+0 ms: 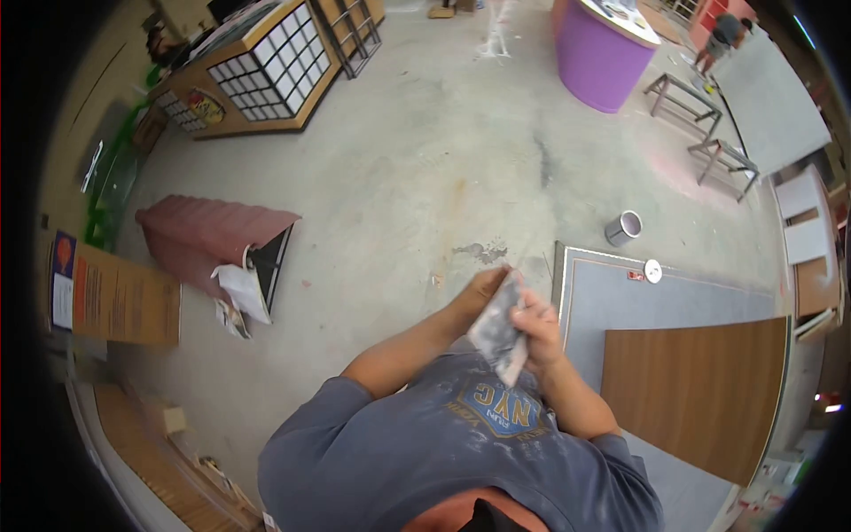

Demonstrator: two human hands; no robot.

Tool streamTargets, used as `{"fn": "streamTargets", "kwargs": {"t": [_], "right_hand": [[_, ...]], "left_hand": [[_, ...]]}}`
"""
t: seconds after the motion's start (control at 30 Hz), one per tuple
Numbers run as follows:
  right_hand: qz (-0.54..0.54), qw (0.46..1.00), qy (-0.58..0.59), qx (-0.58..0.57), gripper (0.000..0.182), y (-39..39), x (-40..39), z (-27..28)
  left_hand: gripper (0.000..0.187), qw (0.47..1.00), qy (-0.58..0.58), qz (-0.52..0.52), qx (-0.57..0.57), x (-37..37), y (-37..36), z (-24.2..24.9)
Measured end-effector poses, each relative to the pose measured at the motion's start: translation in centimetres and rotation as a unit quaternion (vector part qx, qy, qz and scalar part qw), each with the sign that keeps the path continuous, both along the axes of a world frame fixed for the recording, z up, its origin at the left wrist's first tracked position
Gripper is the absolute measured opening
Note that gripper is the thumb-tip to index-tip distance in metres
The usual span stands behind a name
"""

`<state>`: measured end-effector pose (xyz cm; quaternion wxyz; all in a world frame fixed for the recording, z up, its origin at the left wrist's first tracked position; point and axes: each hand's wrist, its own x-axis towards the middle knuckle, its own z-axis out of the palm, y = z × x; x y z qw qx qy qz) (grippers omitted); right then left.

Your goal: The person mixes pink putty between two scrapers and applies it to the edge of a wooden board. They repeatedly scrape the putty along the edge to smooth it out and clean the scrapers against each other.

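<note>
I hold a crumpled grey sheet, like worn sandpaper or a rag (499,330), in front of my chest with both hands. My left hand (480,290) grips its upper end, and my right hand (537,330) closes on its right side. The picture is blurred there, so the material is hard to tell. Below the hands is my grey-blue T-shirt with a printed badge (505,412).
A grey framed panel (620,293) lies on the concrete floor to the right, with a brown wood-grain board (696,386) on it. A tin can (623,228) and a round lid (653,270) sit near its top edge. A pink roofed box (213,239), a purple counter (598,49) and metal stands (687,97) stand farther off.
</note>
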<state>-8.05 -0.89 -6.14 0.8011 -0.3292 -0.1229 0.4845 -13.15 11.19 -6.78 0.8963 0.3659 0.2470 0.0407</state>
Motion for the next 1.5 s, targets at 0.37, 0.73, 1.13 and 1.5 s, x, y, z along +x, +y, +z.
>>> {"fn": "streamTargets", "kwargs": {"t": [0.37, 0.73, 1.13, 1.5], "right_hand": [[-0.357, 0.836, -0.376, -0.181, 0.021, 1.8, 5.2, -0.9], [-0.197, 0.685, -0.675, -0.189, 0.032, 4.8, 2.1, -0.1], [-0.030, 0.906, -0.309, -0.288, 0.030, 4.5, 0.6, -1.1], [-0.116, 0.961, -0.195, -0.157, 0.037, 9.1, 2.6, -0.8]], "left_hand": [[0.038, 0.991, -0.122, 0.044, -0.033, -4.2, 5.7, -1.2], [0.040, 0.952, -0.148, 0.179, 0.201, -4.8, 7.5, 1.0], [0.036, 0.897, -0.154, 0.210, 0.359, -6.1, 12.0, -0.6], [0.029, 0.970, -0.051, 0.099, 0.215, -8.9, 12.8, -3.0]]}}
